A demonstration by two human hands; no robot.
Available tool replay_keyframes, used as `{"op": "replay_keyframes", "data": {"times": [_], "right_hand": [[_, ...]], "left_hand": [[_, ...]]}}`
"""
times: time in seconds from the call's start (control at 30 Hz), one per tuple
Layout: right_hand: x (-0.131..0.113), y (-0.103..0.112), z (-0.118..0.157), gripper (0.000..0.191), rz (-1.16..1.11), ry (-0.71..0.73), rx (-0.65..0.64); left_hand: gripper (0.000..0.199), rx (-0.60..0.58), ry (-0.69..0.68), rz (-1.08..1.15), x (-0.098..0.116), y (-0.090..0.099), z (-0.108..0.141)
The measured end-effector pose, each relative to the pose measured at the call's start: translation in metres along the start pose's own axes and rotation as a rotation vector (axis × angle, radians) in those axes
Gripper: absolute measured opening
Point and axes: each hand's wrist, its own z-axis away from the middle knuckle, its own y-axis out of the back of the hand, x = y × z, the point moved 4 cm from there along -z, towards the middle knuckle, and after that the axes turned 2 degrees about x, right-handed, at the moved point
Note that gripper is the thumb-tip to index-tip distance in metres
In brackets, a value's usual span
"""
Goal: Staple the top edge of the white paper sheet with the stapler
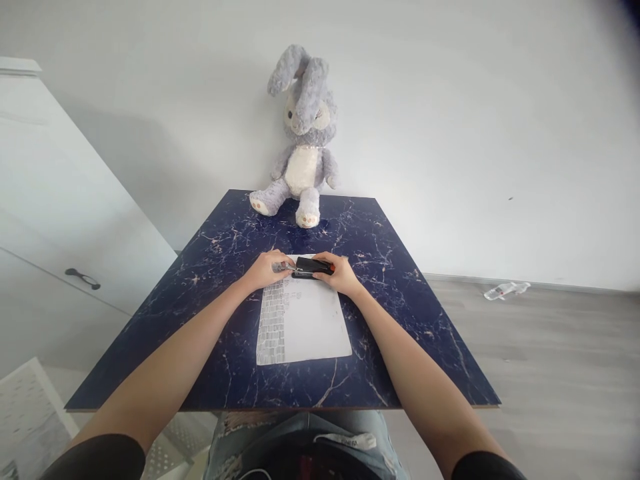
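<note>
A black stapler (314, 265) lies over the upper part of a white sheet of paper (317, 327). My right hand (340, 272) is closed around the stapler's right end. At its left end, the fingers of my left hand (267, 269) pinch a small silvery piece (281, 267), perhaps staples or a metal part of the stapler; it is too small to tell. Dark hatching like brickwork fills the sheet's left strip, and faint writing shows near its top.
The dark blue marble-patterned table (400, 313) holds a grey plush rabbit (305, 147), seated at the back against the wall. A white cabinet (60, 220) stands left. Clear crumpled plastic (506, 291) lies on the floor at right.
</note>
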Motion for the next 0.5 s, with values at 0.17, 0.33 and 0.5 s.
{"op": "replay_keyframes", "data": {"times": [0.17,0.33,0.5], "right_hand": [[0.0008,-0.0006,-0.0001,0.036,0.005,-0.008,-0.003],[0.0007,-0.0003,-0.0001,0.036,0.019,0.001,0.000],[-0.0007,0.0000,0.0001,0.035,0.024,0.012,0.004]], "left_hand": [[0.013,-0.006,0.025,-0.018,-0.0028,-0.0011,-0.0005],[0.011,0.009,0.028,0.028,-0.0014,-0.0005,-0.0009],[0.008,0.037,0.022,0.020,0.0009,0.0013,-0.0012]]}}
